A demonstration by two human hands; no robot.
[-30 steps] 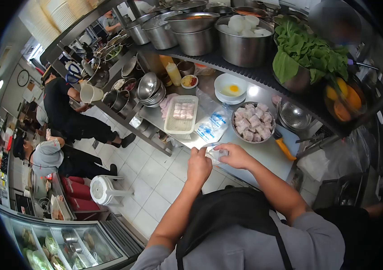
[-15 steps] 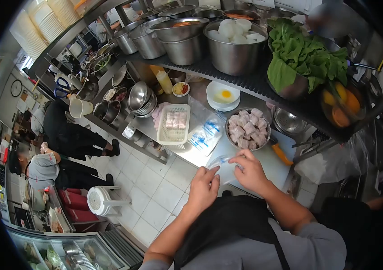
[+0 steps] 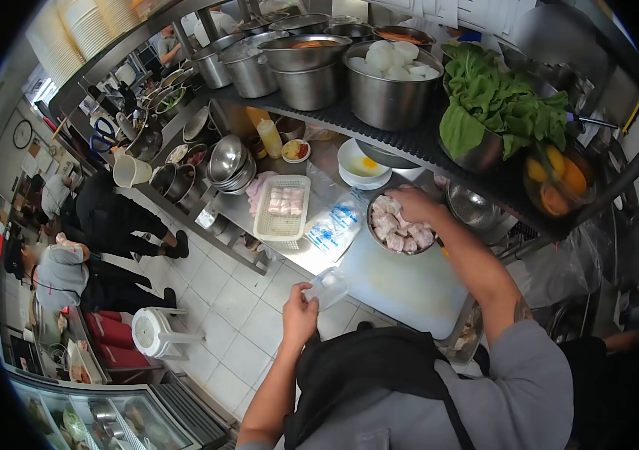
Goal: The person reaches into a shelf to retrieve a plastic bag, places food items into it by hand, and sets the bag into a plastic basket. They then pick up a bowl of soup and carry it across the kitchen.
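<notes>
My left hand point(image 3: 301, 307) pinches the rim of a small clear plastic bag point(image 3: 331, 288), held open over the near edge of the counter. My right hand point(image 3: 413, 205) reaches into the metal bowl point(image 3: 406, 253) of pale pink meat chunks point(image 3: 397, 235). Its fingers touch the meat at the bowl's far side, and their grip is partly hidden. Left of the bowl lies a stack of clear bags with blue print point(image 3: 337, 229). A white cutting board point(image 3: 402, 289) lies in front of the bowl.
A white basket point(image 3: 282, 225) with meat pieces stands left. Behind the bowl are a white bowl with egg yolk point(image 3: 362, 160) and a colander point(image 3: 475, 202). Overhead, a shelf point(image 3: 319, 120) carries metal pots and leafy greens point(image 3: 496, 101). Two people point(image 3: 64, 274) stand at far left.
Both hands were together at the clear bag. My right hand has left it and moved forward into the meat bowl; my left hand has drawn left with the bag.
</notes>
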